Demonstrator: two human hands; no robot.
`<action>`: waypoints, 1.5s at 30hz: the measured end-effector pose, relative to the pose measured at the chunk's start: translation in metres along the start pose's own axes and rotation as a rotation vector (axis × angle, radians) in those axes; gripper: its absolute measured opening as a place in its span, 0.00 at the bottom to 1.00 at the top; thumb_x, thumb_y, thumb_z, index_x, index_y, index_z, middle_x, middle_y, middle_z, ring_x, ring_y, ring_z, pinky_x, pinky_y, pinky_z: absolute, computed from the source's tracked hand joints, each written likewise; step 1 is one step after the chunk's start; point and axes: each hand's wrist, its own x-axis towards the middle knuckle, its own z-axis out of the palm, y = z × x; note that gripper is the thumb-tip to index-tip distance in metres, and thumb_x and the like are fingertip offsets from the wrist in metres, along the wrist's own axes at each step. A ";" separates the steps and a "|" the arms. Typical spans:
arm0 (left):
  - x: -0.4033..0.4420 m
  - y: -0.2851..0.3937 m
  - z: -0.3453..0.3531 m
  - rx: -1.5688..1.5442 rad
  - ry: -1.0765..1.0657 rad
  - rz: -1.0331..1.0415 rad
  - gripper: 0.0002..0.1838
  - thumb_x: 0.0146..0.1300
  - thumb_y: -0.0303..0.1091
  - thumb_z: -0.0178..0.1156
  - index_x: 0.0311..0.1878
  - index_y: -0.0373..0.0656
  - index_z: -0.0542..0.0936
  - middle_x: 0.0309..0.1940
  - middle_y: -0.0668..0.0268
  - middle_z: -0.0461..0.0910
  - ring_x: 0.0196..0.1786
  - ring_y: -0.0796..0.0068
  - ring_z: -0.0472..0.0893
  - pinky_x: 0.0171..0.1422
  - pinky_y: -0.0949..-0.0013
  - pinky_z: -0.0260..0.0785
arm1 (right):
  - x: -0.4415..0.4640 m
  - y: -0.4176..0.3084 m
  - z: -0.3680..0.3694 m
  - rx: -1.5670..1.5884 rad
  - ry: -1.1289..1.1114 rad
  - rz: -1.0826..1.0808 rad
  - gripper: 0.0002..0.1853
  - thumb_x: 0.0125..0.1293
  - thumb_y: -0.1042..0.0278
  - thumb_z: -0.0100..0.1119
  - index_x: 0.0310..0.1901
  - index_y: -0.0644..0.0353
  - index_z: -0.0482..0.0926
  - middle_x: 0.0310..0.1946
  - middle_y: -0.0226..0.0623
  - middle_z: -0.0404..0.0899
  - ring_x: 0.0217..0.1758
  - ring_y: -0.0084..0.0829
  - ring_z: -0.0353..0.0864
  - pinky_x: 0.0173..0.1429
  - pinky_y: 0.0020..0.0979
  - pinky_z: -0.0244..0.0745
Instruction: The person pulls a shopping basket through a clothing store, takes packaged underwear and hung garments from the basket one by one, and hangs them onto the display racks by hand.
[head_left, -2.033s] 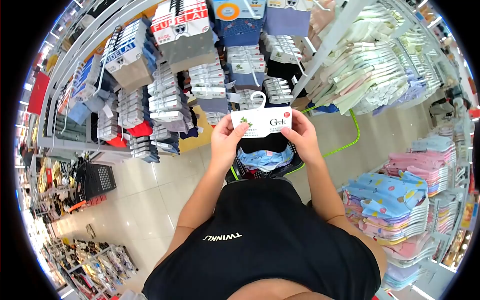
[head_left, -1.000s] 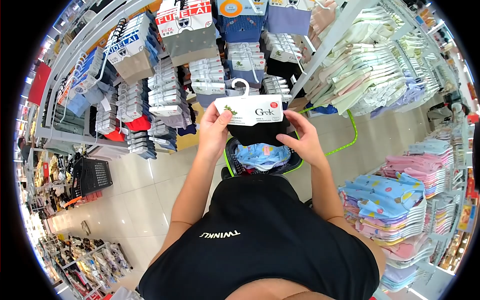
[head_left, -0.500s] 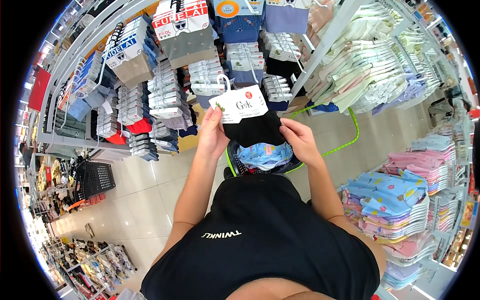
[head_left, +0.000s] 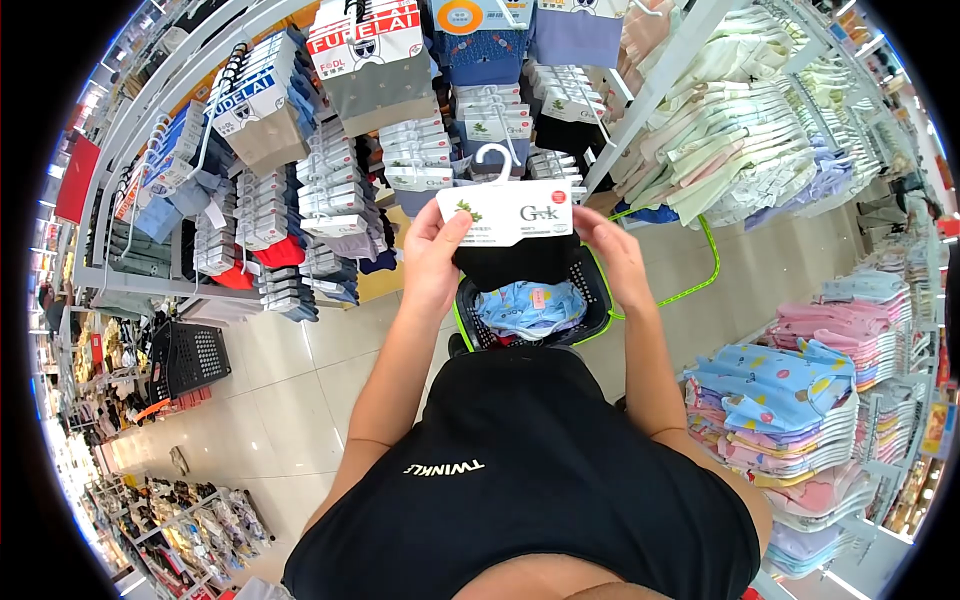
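A pack of black underwear (head_left: 515, 263) hangs from a white printed card (head_left: 515, 212) with a white plastic hook on top, held up in front of me. My left hand (head_left: 436, 255) pinches the card's left side, thumb on the front and the other fingers behind. At the card's right edge is my right hand (head_left: 614, 258), its fingers curled against the edge and partly hidden. Below the pack stands a black shopping basket (head_left: 598, 290) with a green rim. Light blue patterned clothing (head_left: 530, 308) lies in it, partly covered by the pack.
Ahead, a metal rack (head_left: 660, 90) carries several hooks of similar carded underwear (head_left: 410, 150). Pale clothes (head_left: 720, 130) hang at the right, with more children's clothes (head_left: 780, 390) nearer. Another black basket (head_left: 187, 360) stands on the tiled floor (head_left: 270, 400) at left.
The card has turned level and shifted slightly right, its printed face now more toward me. My right hand has moved from the black fabric's edge up to the card's right edge.
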 end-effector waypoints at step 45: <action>0.211 -0.261 0.019 0.882 0.170 0.276 0.16 0.64 0.30 0.60 0.53 0.34 0.79 0.41 0.56 0.82 0.42 0.68 0.81 0.50 0.67 0.72 | 0.170 0.150 -0.202 0.120 0.212 0.206 0.19 0.73 0.63 0.55 0.59 0.65 0.76 0.39 0.24 0.78 0.34 0.16 0.71 0.39 0.21 0.69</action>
